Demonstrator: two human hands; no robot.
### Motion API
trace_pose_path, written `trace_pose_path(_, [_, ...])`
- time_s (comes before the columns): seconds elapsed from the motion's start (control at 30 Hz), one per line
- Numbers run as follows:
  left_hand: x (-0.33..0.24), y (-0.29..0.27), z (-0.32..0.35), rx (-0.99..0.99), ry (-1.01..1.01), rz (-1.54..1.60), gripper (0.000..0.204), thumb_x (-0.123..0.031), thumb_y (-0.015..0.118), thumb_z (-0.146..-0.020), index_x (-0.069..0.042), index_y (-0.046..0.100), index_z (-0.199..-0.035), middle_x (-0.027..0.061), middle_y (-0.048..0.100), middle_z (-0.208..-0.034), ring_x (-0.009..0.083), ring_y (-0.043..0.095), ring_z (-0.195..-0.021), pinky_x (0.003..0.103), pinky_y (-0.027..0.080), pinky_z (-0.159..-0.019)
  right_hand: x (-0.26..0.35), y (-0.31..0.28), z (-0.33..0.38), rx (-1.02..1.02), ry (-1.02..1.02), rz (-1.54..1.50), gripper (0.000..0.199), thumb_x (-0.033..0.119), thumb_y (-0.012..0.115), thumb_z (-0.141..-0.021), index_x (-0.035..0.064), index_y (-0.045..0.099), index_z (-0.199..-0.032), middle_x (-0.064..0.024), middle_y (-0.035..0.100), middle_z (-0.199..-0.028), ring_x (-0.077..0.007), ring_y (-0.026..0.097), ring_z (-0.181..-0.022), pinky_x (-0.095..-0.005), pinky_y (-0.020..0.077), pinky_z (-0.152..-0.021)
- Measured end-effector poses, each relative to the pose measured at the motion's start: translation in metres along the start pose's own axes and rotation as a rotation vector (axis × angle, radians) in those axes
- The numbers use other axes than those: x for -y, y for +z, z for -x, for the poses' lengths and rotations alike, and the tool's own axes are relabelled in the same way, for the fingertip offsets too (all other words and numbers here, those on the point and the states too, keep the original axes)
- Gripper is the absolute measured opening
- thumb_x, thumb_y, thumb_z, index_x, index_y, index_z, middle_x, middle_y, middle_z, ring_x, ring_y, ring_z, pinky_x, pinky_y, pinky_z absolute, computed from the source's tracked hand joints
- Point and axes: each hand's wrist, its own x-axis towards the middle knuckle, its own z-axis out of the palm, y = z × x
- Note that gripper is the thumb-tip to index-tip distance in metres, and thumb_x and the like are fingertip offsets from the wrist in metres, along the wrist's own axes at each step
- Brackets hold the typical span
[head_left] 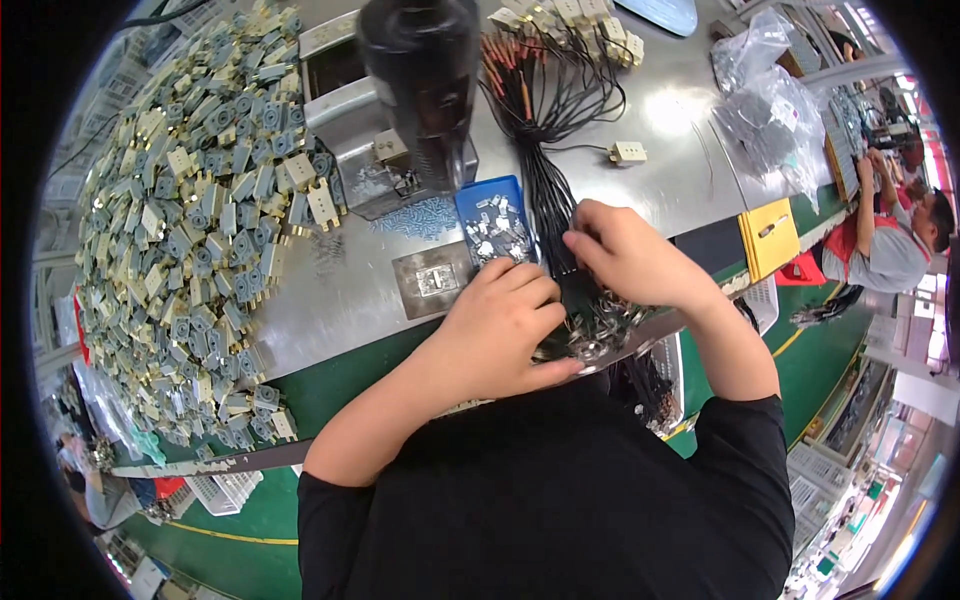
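Observation:
My left hand (505, 325) lies palm down at the near end of a blue tray (464, 207) of small shiny metal pieces. Its fingers are bent and its thumb stretches out apart from them; the space under the palm is hidden. My right hand (632, 258) is closed, its fingers curled at the right side of a bundle of black cables (548, 190). Whatever those fingers grip is hidden. Loose metal pieces (605, 322) lie between the hands near the table edge. A square metal plate (415, 285) sits left of my left hand.
A large heap of grey and cream socket parts (210, 220) covers the left side. Ahead stands a machine with a black column (420, 60), with small blue-grey pieces (420, 218) beside it. Clear plastic bags (770, 110) and a yellow bin (770, 238) are right. A co-worker (890, 240) is far right.

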Motion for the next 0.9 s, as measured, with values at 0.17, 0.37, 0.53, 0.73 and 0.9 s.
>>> trace_pose_path(0.17, [0.009, -0.004, 0.013, 0.123, -0.103, 0.133, 0.036, -0.038, 0.085, -0.079, -0.006, 0.070, -0.076, 0.0067, 0.073, -0.107, 0.0262, 0.065, -0.090, 0.039, 0.047, -0.089, -0.022, -0.015, 0.013, 0.026, 0.117, -0.531, 0.014, 0.012, 0.063, -0.105, 0.0006, 0.055, -0.104, -0.0023, 0.065, -0.080, -0.0095, 0.062, -0.072, -0.0274, 0.0485, -0.064])
trace_pose_path(0.37, [-0.010, 0.012, -0.007, -0.168, -0.100, 0.122, 0.036, -0.028, 0.084, -0.079, -0.005, 0.070, -0.103, 0.0069, 0.071, -0.114, 0.0273, 0.068, -0.086, 0.039, 0.050, -0.083, -0.013, -0.012, 0.019, 0.215, 0.008, -0.694, 0.032, -0.001, 0.065, -0.100, 0.0029, 0.049, -0.127, -0.0014, 0.064, -0.086, -0.0081, 0.059, -0.077, -0.0232, 0.0459, -0.067])
trace_pose_path(0.53, [-0.006, 0.009, -0.017, -0.092, -0.167, 0.088, 0.032, -0.025, 0.081, -0.080, -0.005, 0.069, -0.102, 0.0065, 0.070, -0.110, 0.0328, 0.069, -0.088, 0.045, 0.054, -0.079, -0.014, -0.006, 0.018, 0.118, -0.079, -0.640, 0.030, 0.001, 0.063, -0.101, 0.0028, 0.050, -0.127, 0.0014, 0.057, -0.080, -0.0068, 0.053, -0.071, -0.0240, 0.0420, -0.062])
trace_pose_path(0.73, [0.011, -0.009, -0.007, 0.245, -0.124, 0.107, 0.031, -0.018, 0.081, -0.077, -0.008, 0.072, -0.105, 0.0099, 0.071, -0.105, 0.0301, 0.070, -0.087, 0.041, 0.054, -0.077, -0.009, -0.026, 0.023, -0.006, -0.005, -0.563, 0.025, 0.006, 0.064, -0.101, 0.0001, 0.056, -0.124, 0.0025, 0.056, -0.078, -0.0046, 0.052, -0.064, -0.0221, 0.0395, -0.056])
trace_pose_path(0.9, [-0.003, -0.015, -0.003, -0.164, -0.113, 0.325, 0.057, -0.013, 0.082, -0.073, -0.006, 0.067, -0.127, 0.0137, 0.071, -0.116, 0.0283, 0.070, -0.095, 0.036, 0.055, -0.081, -0.001, -0.022, 0.017, 0.015, 0.068, -1.044, 0.035, 0.009, 0.068, -0.100, -0.0016, 0.056, -0.132, -0.0008, 0.062, -0.083, -0.0053, 0.057, -0.060, -0.0182, 0.0400, -0.049])
